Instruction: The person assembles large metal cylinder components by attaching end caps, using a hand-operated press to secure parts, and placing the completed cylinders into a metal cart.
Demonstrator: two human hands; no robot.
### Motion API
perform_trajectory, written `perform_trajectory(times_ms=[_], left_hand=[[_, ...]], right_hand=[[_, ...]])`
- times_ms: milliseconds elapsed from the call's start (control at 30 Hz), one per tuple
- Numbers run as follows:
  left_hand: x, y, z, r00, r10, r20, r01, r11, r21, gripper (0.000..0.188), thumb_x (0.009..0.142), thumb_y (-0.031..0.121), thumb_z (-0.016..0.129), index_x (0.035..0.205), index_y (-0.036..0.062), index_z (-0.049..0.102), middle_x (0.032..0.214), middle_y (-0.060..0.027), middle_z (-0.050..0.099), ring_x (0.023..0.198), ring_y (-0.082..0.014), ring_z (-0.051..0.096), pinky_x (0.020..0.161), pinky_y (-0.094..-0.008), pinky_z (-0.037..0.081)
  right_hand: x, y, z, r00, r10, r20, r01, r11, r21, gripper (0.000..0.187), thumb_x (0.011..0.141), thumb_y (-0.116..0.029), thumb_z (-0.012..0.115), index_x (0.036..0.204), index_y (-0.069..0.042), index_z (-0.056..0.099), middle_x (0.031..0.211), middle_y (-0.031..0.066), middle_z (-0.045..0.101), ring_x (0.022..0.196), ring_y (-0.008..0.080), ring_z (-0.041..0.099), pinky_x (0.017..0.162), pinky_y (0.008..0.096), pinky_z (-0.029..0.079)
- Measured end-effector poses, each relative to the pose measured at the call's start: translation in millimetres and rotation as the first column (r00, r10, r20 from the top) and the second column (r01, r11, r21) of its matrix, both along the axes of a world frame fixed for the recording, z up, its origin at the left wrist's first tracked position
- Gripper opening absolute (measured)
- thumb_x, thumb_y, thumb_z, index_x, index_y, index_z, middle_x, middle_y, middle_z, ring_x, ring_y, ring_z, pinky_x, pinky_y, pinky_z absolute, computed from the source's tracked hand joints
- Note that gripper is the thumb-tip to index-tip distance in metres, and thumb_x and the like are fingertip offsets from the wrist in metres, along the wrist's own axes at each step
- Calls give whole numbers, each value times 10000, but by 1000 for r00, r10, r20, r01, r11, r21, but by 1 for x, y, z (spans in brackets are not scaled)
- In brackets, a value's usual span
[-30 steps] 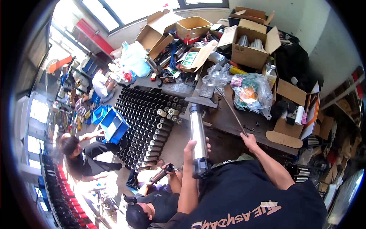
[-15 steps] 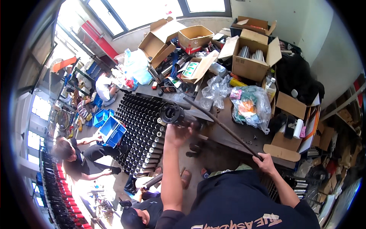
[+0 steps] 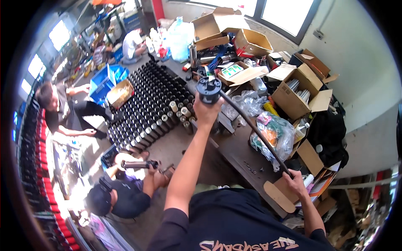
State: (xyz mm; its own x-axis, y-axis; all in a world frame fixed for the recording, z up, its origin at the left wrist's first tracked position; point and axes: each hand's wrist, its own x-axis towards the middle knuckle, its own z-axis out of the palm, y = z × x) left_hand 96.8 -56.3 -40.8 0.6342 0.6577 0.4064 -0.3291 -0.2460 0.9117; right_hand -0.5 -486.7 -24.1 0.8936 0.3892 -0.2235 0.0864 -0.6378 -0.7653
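My left hand [image 3: 207, 112] is closed around a dark metal cylinder just below its round black end cap [image 3: 208, 88], which has holes in its face. The cylinder stands near the left end of the cluttered workbench [image 3: 236, 157], and its lower part is mostly hidden by my hand and arm. In my right hand [image 3: 295, 183] is the near end of a long dark metal rod [image 3: 259, 134]. The rod slants up and left across the bench. Its far end meets the right side of the cap; whether it sits in a hole I cannot tell.
Rows of black-capped cylinders [image 3: 153, 94] stand to the left. A capped co-worker [image 3: 125, 196] handles a similar cylinder [image 3: 136, 164]; another person [image 3: 63, 104] sits by a blue crate [image 3: 100, 85]. Open cardboard boxes [image 3: 289, 98] and plastic bags [image 3: 278, 138] crowd the bench.
The view has swung left. The rod's far end, earlier beyond the cap, now meets the cap's right side. A cardboard box has appeared beside the blue crates.
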Motion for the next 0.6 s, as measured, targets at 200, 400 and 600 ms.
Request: perform_trajectory(times_ms=[200,400,600], left_hand=[[10,37,-24,985,-129,-112,127,991,-29,463,670,149,899,1037,23,647,944,-7,675,866,-104,612,813,-274,513],[15,37,-31,982,-159,-105,142,978,-150,481,639,136,875,1056,35,659,982,-33,708,894,-130,643,840,-304,519],[12,40,-20,947,-320,-23,303,915,-265,504,626,95,881,1075,21,664,990,-22,693,881,-119,626,831,-294,520]], right_hand=[[87,-8,43,908,206,-365,-188,978,86,316,996,-257,608,785,-28,558,649,-73,447,600,44,388,525,246,335],[191,-2,81,870,481,-108,-492,862,-124,294,964,-228,640,786,3,600,617,-56,458,565,22,419,486,246,347],[181,19,14,612,423,-668,-397,895,203,427,998,-306,624,649,-99,490,593,-56,458,527,49,403,479,253,310]])
